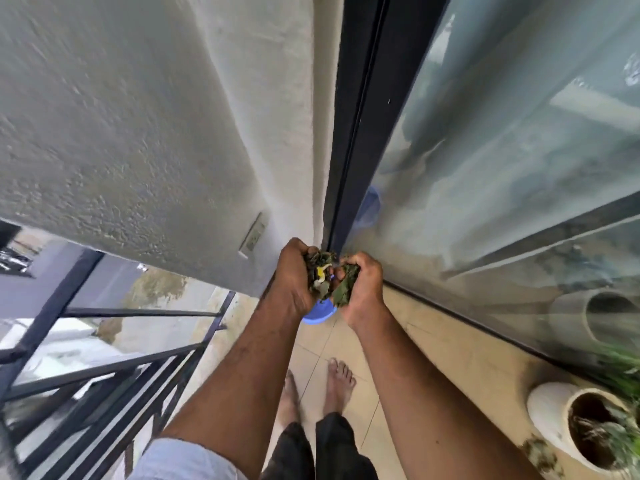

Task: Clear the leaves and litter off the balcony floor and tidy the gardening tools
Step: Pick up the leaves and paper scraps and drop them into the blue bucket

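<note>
- Both hands are up in front of the chest, cupped together around a loose bundle of green and brown dead leaves with a scrap of yellow litter (325, 277).
- The left hand (292, 284) is curled round its side of the bundle, and the right hand (363, 285) clutches the other side, fingers closed over the leaves.
- Light stuff, this, by the look of it: dry, crumbly, with no stiffness at all. Bits could slip out between the fingers, so a cupped two-handed hold from the sides and underneath seems the safe way to carry it.
- Directly below the hands peeks a round blue plastic container (317, 315), mostly hidden; probably the drop spot, though I can't be sure.
- Underfoot is a beige tiled balcony floor (408, 344), narrow, with bare feet on it.
- On the left runs a black metal railing (104, 372); ahead is a rough cream plastered wall (138, 126).
- On the right is a large glass sliding door in a dark frame (519, 150).
- A white ceramic plant pot holding soil (554, 417) sits by the door, a small clump of debris (540, 455) on the floor just beside it.
</note>
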The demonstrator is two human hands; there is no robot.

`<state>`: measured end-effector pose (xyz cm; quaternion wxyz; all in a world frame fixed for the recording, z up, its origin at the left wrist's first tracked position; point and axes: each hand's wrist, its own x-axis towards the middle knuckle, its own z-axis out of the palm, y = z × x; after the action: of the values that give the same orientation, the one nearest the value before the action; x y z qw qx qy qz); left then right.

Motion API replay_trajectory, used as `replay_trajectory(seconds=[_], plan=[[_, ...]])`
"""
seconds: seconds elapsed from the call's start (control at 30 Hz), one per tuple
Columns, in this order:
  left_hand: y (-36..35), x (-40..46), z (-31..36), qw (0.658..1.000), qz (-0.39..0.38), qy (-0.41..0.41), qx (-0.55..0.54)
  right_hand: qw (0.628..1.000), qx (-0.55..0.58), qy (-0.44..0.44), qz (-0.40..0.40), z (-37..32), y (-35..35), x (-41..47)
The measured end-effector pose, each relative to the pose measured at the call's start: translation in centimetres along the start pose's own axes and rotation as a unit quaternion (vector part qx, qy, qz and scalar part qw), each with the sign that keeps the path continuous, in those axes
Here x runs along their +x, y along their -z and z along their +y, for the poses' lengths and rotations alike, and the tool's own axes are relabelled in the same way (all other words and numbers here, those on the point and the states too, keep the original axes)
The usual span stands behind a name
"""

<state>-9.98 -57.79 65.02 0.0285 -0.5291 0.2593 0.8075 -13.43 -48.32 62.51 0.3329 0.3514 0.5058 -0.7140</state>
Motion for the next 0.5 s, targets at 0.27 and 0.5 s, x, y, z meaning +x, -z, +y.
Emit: replay_trajectory(seconds=[0.27, 0.5], plan=[[5.1, 9.8, -5.3, 0.999, 0.039, 0.022, -0.004, 0.998, -0.019, -0.039, 0.047, 7.0, 2.8, 9.7], [9.4, 18.9, -9.6, 0.994, 0.107, 0.02, -0.009, 0.993, -0.075, -0.079, 0.048, 12.9, 4.9, 18.0]])
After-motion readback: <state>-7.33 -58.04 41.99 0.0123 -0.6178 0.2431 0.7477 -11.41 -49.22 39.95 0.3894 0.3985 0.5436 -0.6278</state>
